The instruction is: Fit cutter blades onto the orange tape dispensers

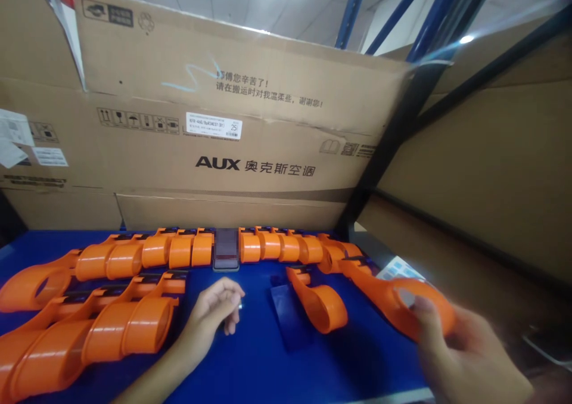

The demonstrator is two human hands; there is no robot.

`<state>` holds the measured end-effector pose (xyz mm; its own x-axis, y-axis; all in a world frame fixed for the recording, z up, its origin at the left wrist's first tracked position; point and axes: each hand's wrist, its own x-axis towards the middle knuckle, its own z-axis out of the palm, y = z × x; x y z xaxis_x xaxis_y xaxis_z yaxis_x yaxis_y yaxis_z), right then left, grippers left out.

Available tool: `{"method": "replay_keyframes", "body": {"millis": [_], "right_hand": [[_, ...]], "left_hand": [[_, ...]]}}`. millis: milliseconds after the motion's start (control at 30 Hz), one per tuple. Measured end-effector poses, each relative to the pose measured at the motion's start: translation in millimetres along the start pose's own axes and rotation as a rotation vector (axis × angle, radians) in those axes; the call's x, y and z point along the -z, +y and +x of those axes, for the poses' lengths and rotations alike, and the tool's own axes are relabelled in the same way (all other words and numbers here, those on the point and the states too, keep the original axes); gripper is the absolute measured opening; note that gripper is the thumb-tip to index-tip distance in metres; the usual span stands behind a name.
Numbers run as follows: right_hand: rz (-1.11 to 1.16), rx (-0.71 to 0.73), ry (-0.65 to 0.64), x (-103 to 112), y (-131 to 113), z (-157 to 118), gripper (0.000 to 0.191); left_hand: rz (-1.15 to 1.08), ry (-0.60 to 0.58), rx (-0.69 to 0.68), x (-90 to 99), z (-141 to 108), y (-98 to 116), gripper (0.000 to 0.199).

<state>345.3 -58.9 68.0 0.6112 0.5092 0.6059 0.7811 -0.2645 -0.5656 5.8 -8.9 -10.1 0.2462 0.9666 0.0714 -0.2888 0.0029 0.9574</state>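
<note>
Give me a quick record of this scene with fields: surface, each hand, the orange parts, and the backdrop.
surface: blue table
left hand: curled loosely on the table, a small shiny item at the fingertips, too small to identify
right hand: grips an orange tape dispenser by its round end
orange parts: a row of dispensers along the back, a second cluster front left, one lone dispenser at centre
centre back: dark phone-like device
backdrop: AUX cardboard box

We hold one orange dispenser point(402, 300) in our right hand point(465, 362); our left hand point(214, 314) rests curled on the blue table point(268, 362).
</note>
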Motion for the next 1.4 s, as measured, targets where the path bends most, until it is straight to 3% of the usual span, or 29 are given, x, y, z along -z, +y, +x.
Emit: {"method": "replay_keyframes", "body": {"millis": [167, 467, 667, 867, 1033, 1400], "right_hand": [[-0.145, -0.005, -0.126, -5, 23, -12, 0.050], [-0.079, 0.079, -0.409, -19, 13, -31, 0.056], [-0.140, 0.196, -0.391, -24, -6, 15, 0.050], [-0.341, 0.351, -0.705, -77, -26, 56, 0.043], [-0.414, 0.346, -0.702, -103, -30, 55, 0.039], [-0.479, 0.348, -0.671, -115, -33, 67, 0.043]], "left_hand": [[0.019, -0.081, 0.002, 0.3, 0, -1, 0.034], [0.065, -0.197, -0.040, 4.7, -3, -3, 0.031], [0.118, -0.184, -0.082, 6.9, -5, -6, 0.026], [0.146, -0.179, -0.084, 8.5, -4, -2, 0.025], [0.152, -0.146, -0.079, 12.1, -2, -4, 0.027], [0.175, -0.158, -0.037, 13.5, 1, -9, 0.028]]}}
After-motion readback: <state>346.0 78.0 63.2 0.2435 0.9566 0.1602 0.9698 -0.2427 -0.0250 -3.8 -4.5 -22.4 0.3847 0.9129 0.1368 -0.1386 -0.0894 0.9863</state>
